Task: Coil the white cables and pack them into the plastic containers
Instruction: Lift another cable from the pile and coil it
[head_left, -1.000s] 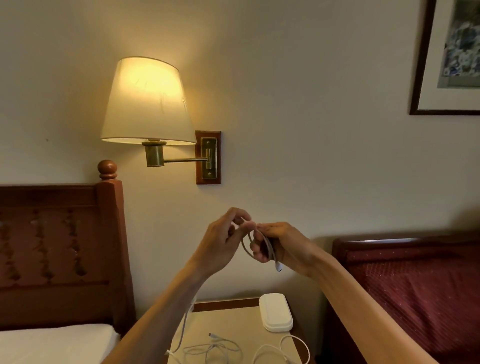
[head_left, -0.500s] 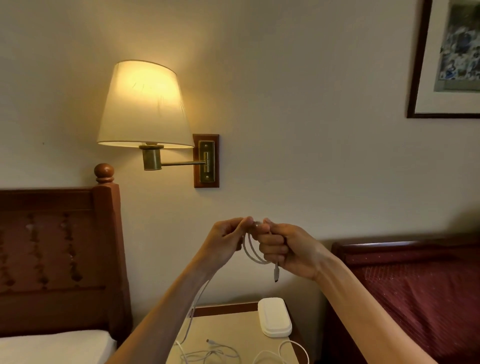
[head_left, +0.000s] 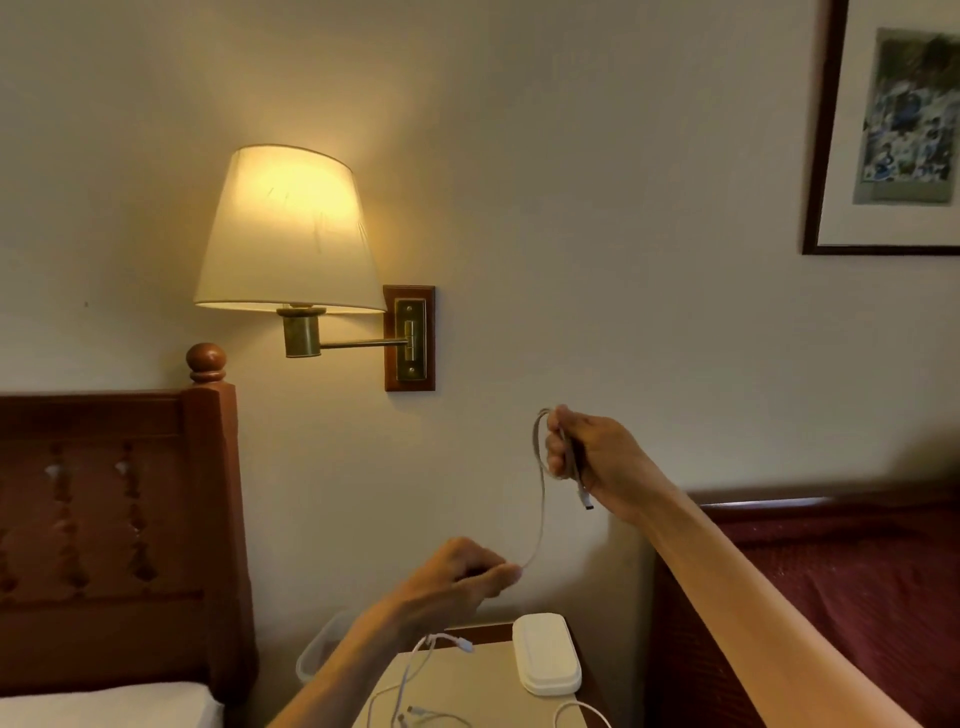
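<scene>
The right hand (head_left: 592, 457), raised at right, grips a small coil of white cable (head_left: 543, 478); its free length slants down left to the left hand's (head_left: 457, 577) pinching fingertips.

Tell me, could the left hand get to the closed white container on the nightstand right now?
Probably not freely: the left hand hangs just above the white container with nothing between them, but it is pinching the cable strung up to the right hand.
</scene>
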